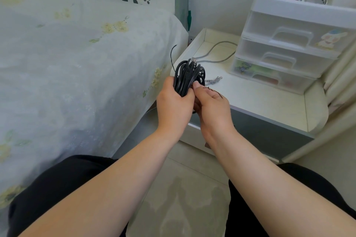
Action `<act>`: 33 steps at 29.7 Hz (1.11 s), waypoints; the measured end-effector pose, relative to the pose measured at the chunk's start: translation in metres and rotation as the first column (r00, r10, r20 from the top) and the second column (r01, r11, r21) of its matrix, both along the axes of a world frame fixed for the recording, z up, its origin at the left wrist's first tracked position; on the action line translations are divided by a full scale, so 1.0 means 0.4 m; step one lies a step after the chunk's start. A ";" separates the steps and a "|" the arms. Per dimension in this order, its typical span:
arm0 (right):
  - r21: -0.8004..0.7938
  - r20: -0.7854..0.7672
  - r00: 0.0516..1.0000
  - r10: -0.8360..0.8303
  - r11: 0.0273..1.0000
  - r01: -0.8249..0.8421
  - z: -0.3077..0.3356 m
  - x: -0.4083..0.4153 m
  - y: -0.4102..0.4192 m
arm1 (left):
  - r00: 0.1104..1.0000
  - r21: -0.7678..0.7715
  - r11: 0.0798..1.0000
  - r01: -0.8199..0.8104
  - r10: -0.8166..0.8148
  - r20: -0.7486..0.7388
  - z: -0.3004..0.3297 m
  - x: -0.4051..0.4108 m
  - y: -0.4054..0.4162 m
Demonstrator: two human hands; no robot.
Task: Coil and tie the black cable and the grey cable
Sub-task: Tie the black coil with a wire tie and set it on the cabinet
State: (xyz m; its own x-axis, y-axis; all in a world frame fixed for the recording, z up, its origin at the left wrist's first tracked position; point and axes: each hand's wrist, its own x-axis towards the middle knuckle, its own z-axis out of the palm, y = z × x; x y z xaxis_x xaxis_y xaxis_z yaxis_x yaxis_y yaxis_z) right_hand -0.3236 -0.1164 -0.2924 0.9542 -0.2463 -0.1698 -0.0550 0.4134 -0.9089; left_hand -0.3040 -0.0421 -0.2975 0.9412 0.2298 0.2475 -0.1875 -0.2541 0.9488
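The black cable [187, 75] is gathered into a coil, held upright over the near left corner of the bedside table [256, 100]. My left hand [173, 102] is closed around the coil's lower part. My right hand [212, 102] pinches the coil from the right, and a thin dark twist tie [212, 90] lies across its thumb. One thin end of the tie [172, 54] sticks up to the left of the coil. The grey cable [215, 52] lies loose on the table behind the coil, one plug [214, 80] just right of it.
A white plastic drawer unit [285, 50] stands at the back right of the table, its top tray holding small items. A bed with a floral sheet [77, 63] fills the left. My legs in black are at the bottom, over a tiled floor.
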 end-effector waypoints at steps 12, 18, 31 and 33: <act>-0.274 -0.060 0.994 0.088 0.956 -0.101 0.015 0.007 -0.022 | 0.988 -0.065 0.997 0.038 -0.047 -0.145 -0.004 0.007 0.004; -0.428 -0.086 0.982 0.170 0.883 -0.190 0.025 0.014 -0.042 | 0.980 -0.089 0.994 0.056 -0.072 -0.184 -0.010 0.004 0.014; -0.990 0.141 0.904 0.403 0.060 0.128 0.010 -0.032 -0.091 | 0.791 0.276 0.807 0.523 -0.339 -0.509 0.015 0.020 0.091; -0.974 0.176 0.846 0.503 -0.035 0.223 0.002 -0.039 -0.096 | 0.710 0.324 0.706 0.630 -0.354 -0.609 0.005 0.021 0.105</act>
State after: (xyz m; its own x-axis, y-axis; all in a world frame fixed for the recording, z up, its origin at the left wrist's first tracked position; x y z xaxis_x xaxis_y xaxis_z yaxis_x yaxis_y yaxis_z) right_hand -0.3391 -0.1549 -0.2916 0.8347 0.3419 0.4317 0.4855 -0.8269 -0.2838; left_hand -0.2958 -0.0003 -0.2954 0.8909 -0.3227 -0.3197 0.0058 -0.6956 0.7184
